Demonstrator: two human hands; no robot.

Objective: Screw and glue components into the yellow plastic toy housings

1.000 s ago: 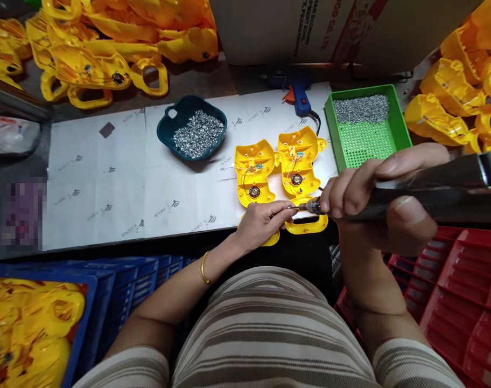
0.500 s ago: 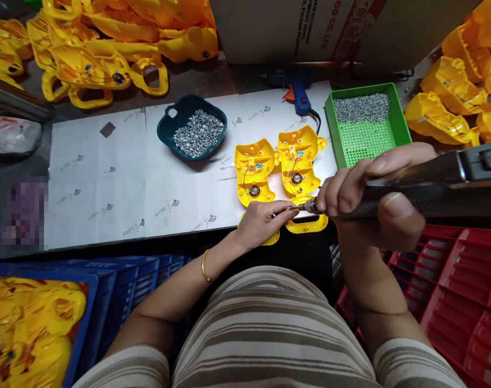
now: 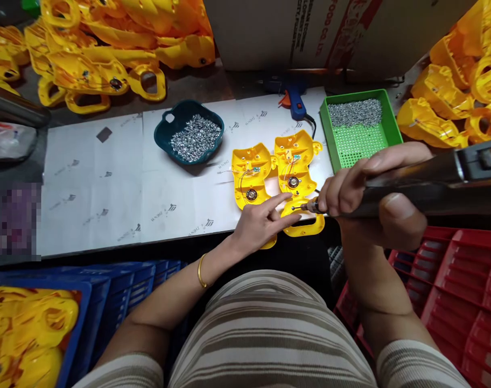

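My right hand (image 3: pixel 350 186) is wrapped around a dark electric screwdriver (image 3: pixel 415 191) that points left. A small screw seems to sit on the tip of its bit. Around this tip, my left hand (image 3: pixel 257 223) has its thumb and index finger spread apart. Beneath lies a yellow plastic shell (image 3: pixel 302 171) with its hollow side up, showing a round speaker (image 3: pixel 293 182), a small circuit board and thin wires. A second, similar yellow shell (image 3: pixel 264 182) lies to its left, partly covered by my left hand.
A dark teal bowl (image 3: pixel 160 137) and a green basket (image 3: pixel 392 121) hold small metal screws. A blue glue gun (image 3: pixel 296 103) lies behind the shells. Yellow shells (image 3: pixel 104 67) are piled at the back left and right. A blue crate (image 3: pixel 90 318) and red crates (image 3: pixel 443 285) stand below the table.
My left thumb and index finger have parted from their pinch at the bit's tip. The screwdriver stays nearly in place in my right hand. The whole view has shifted slightly.
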